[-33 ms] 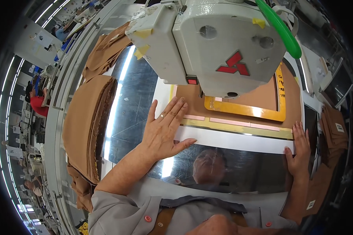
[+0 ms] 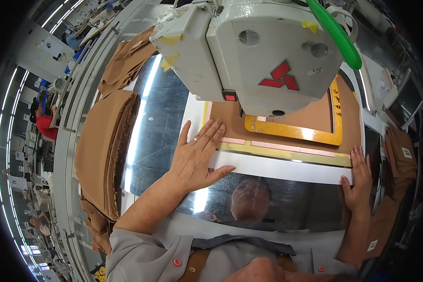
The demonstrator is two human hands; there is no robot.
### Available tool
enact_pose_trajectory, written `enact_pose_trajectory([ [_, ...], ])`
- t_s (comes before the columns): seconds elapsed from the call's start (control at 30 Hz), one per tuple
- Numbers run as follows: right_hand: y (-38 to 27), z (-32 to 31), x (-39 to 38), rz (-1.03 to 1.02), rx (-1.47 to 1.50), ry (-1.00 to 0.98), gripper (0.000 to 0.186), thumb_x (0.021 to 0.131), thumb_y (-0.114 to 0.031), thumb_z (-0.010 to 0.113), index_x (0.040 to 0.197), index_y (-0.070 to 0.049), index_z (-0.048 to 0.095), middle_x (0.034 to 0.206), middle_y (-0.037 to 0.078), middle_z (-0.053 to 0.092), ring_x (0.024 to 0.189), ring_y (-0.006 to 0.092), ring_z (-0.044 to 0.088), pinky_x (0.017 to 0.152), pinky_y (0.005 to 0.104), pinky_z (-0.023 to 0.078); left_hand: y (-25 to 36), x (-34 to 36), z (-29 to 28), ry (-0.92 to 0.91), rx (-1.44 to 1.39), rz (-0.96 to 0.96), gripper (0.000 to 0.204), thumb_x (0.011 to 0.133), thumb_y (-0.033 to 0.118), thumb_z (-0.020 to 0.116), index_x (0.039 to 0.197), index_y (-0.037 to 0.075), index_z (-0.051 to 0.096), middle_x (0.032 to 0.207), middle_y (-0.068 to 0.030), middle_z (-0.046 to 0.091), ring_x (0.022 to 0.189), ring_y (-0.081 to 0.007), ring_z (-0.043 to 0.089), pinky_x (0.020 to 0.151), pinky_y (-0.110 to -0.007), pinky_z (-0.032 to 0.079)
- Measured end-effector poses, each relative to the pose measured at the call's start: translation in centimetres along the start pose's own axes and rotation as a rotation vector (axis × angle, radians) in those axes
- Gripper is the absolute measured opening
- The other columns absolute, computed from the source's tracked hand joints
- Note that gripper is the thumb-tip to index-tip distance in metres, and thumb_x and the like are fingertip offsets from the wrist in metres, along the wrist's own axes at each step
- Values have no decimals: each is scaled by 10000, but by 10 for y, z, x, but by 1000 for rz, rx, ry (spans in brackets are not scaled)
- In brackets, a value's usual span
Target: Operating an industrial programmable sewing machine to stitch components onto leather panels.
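Observation:
My left hand (image 2: 197, 157) lies flat, fingers spread, over the lower-left corner of a brown fabric panel (image 2: 228, 122) and the white board (image 2: 277, 169) around it, under the sewing machine head (image 2: 268, 56). My right hand (image 2: 357, 181) rests, fingers stretched out, on the right end of the white board. Yellow strips with pink pieces (image 2: 301, 152) border the panel's left and lower edges. A yellow frame (image 2: 291, 131) lies on the panel, partly hidden by the machine. The needle area is too small to make out.
Brown fabric stacks sit left (image 2: 98, 150) and right (image 2: 397, 155) of the shiny metal bed (image 2: 155, 122), with more cloth (image 2: 120, 58) at back left. A green tool or handle (image 2: 338, 42) hangs at the machine's right. Other people (image 2: 47, 122) sit at stations far left.

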State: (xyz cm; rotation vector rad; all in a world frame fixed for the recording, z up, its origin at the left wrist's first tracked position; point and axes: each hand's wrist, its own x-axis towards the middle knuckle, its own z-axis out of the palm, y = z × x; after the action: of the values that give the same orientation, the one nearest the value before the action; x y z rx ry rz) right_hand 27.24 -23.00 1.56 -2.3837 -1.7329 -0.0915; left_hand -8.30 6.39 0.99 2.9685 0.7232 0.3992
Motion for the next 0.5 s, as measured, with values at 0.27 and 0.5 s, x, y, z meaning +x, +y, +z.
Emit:
enact_pose_trajectory([
  [0.27,2,-1,-1,4,3,-8,669,959,-387,564,1490,9,470,1554,215,461,1487,376,379,1240,546,216,3,1,-1,-96,88,12,902,905,620,584,1541,8,399,1557,-205,459,1475,-319,417,1243,-589,115],
  [0.5,2,0,-1,39,-12,32,677,961,-436,563,1465,10,499,1532,211,489,1471,368,408,1226,555,235,3,6,-2,-112,-87,50,826,894,511,642,1518,11,437,1573,-212,437,1471,-362,408,1223,-568,201],
])
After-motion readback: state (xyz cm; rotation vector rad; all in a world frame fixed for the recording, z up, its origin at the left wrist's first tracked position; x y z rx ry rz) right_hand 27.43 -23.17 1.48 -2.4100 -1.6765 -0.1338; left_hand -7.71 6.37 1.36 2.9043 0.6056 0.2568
